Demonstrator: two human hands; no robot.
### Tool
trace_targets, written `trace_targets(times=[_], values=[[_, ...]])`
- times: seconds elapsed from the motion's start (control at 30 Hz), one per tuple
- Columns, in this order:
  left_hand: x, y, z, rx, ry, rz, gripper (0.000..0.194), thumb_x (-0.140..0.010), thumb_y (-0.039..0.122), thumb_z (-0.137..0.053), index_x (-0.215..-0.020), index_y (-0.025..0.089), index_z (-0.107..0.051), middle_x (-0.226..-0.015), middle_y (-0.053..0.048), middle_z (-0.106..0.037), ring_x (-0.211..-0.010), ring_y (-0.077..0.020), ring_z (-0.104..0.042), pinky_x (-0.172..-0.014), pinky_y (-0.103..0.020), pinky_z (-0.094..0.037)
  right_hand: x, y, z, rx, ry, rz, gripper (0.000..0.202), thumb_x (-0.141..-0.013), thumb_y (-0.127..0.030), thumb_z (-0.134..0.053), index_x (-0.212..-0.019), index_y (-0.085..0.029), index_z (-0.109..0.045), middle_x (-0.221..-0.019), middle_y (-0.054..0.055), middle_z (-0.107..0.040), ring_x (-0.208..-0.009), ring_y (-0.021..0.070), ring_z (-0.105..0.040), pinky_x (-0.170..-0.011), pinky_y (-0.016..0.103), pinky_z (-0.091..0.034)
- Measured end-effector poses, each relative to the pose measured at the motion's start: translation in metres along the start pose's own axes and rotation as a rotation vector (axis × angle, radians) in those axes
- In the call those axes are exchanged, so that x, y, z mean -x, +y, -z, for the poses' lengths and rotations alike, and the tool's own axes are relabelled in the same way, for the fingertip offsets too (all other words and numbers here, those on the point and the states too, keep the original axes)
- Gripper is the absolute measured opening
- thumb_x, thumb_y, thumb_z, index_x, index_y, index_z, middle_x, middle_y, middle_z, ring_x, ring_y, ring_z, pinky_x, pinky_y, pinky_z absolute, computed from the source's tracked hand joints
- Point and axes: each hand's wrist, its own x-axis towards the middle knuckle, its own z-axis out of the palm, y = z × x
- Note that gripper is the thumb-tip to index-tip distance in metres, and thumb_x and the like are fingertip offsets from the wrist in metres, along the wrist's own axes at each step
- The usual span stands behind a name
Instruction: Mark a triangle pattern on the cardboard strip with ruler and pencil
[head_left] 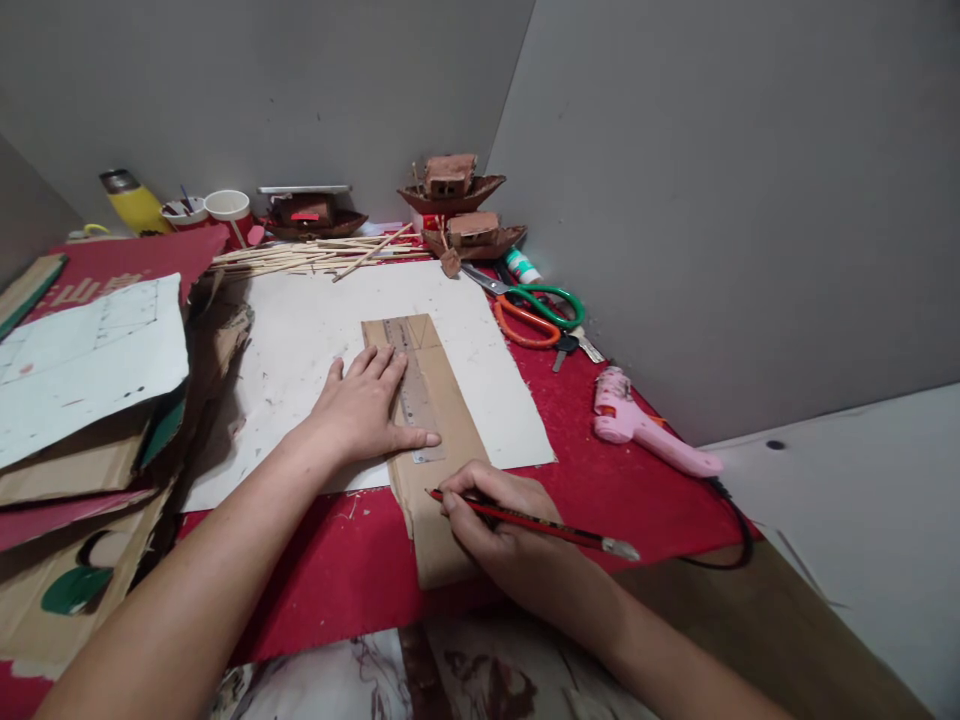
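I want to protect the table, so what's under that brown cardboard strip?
Under the cardboard strip lies a white sheet, then red table covering at its near end. The ruler and left hand rest on top; directly beneath is hidden.

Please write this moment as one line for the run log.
left hand: flat, presses ruler on cardboard strip | right hand: holds pencil, tip on strip | nearby: scissors, glue gun

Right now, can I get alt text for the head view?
A left hand presses a metal ruler flat on a cardboard strip while the right hand holds a red pencil with its tip on the strip. Scissors and a pink glue gun lie to the right.
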Motion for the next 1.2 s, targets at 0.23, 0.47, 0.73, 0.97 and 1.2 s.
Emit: trace_targets(times=[0.23, 0.47, 0.73, 0.97, 1.2], values=[[0.0013, 0.0004, 0.0011, -0.002, -0.006, 0.004, 0.116, -0.071, 0.083, -0.053, -0.158, 0.016, -0.017, -0.165, -0.013, -0.013, -0.152, -0.0345, -0.01, -0.119, -0.059, -0.01, 0.0, 0.0035, -0.0019, 0.018, 0.037, -0.033, 0.016, -0.087, -0.017, -0.051, -0.075, -0.022, -0.058, -0.064, -0.003, -0.062, -0.058, 0.0125, -0.058, -0.056, 0.023, -0.041], [0.0007, 0.0006, 0.0005, -0.01, 0.0, -0.003, 0.114, -0.073, 0.081, -0.053, -0.157, 0.014, -0.017, -0.165, -0.013, -0.013, -0.151, -0.0355, -0.01, -0.119, -0.06, -0.011, 0.0011, 0.0048, -0.0021, 0.024, 0.089, 0.012, 0.016, -0.086, -0.015, -0.051, -0.073, -0.021, -0.057, -0.062, -0.004, -0.06, -0.056, 0.0107, -0.057, -0.055, 0.02, -0.04], [-0.0006, -0.0013, -0.0019, -0.006, 0.016, -0.001, 0.113, -0.072, 0.081, -0.055, -0.158, 0.016, -0.018, -0.165, -0.014, -0.015, -0.151, -0.0357, -0.012, -0.119, -0.06, -0.01, -0.0003, 0.0054, -0.0025, 0.031, 0.118, 0.009, 0.016, -0.085, -0.015, -0.051, -0.071, -0.021, -0.056, -0.061, -0.004, -0.06, -0.055, 0.0107, -0.057, -0.054, 0.02, -0.04], [0.0008, -0.0002, -0.0011, -0.015, 0.003, 0.001, 0.112, -0.074, 0.079, -0.055, -0.158, 0.016, -0.016, -0.165, -0.013, -0.014, -0.151, -0.0352, -0.011, -0.118, -0.061, -0.011, 0.0027, 0.0092, -0.0037, 0.04, 0.117, -0.016, 0.017, -0.086, -0.016, -0.051, -0.071, -0.021, -0.056, -0.061, -0.003, -0.061, -0.055, 0.0111, -0.058, -0.054, 0.021, -0.039], [-0.0003, -0.0014, -0.0019, -0.012, 0.014, -0.009, 0.112, -0.074, 0.079, -0.056, -0.157, 0.014, -0.017, -0.165, -0.014, -0.015, -0.151, -0.037, -0.012, -0.118, -0.062, -0.012, 0.0019, 0.0082, -0.0038, 0.027, 0.128, -0.037, 0.016, -0.085, -0.017, -0.051, -0.07, -0.021, -0.056, -0.059, -0.003, -0.06, -0.053, 0.0107, -0.056, -0.052, 0.021, -0.039]])
